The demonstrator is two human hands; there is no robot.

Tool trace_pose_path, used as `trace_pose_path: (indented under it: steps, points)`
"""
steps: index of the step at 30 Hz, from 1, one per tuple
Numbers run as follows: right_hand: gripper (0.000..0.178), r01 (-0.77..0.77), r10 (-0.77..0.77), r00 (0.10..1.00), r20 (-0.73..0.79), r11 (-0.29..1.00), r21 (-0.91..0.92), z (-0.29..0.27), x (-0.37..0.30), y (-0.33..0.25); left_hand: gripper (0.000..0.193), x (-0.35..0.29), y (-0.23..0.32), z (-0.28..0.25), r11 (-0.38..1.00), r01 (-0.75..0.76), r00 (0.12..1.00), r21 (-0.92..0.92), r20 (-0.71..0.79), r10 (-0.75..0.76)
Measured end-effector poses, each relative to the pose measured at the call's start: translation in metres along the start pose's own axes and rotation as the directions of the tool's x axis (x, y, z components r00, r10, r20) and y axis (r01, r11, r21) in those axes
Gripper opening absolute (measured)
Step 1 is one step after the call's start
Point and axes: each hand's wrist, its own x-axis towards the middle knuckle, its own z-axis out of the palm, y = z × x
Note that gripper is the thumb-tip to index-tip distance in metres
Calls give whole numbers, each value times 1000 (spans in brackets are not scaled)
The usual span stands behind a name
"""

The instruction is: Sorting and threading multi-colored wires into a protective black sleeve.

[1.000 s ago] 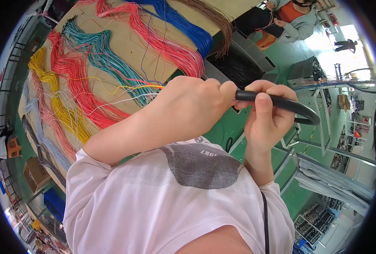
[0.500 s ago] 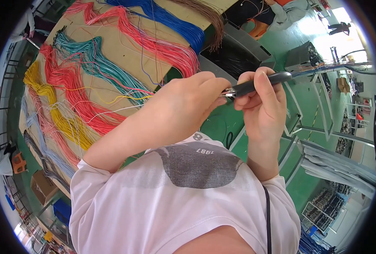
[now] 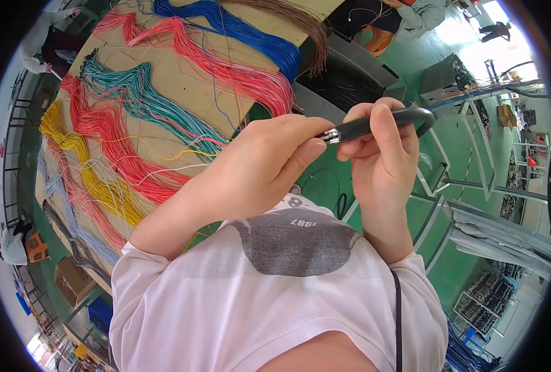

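In front of my chest, my right hand is closed round a black tube, its thumb pressed along the near side. Beyond the fingers the tube curves over and down. Small shiny metal wire terminals show at the tube's left mouth, beside my left fingertips. My left hand is closed in a pinch there, back of the hand up. Loose wires, a yellow wire among them, run from the table toward this hand; the palm hides where they go. How deep the terminals sit in the tube, I cannot tell.
Bundles of blue wires, red wires, teal wires and yellow wires cover the table at left. A dark grey bin stands beyond my hands. Metal frames stand at right. Other people are farther off.
The tube's far end now shows a bend curving downward, where before it looked short and straight. My left fingers have shifted slightly, with the thumb now in clear view and more of the terminals showing.
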Motion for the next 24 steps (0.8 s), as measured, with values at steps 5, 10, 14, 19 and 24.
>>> trace_pose_path:
  steps: [5,10,14,19,24]
  points:
    - [16,45,-45,999,22,999,11,-2,0,2,14,1,3,-1,995,89,996,-38,-3,-89]
    - [13,122,-120,991,57,991,-47,0,0,6,12,0,-6,6,999,-11,990,37,-140,16]
    - [10,260,-247,964,98,954,-149,1,5,11,14,2,-7,10,987,-50,975,156,-207,82]
    - [10,153,-129,973,190,982,-115,-3,12,0,27,6,-7,13,963,144,979,-230,-106,-172]
    - [16,259,-239,965,112,938,-231,-10,8,18,40,19,-17,16,745,268,963,-611,159,-216]
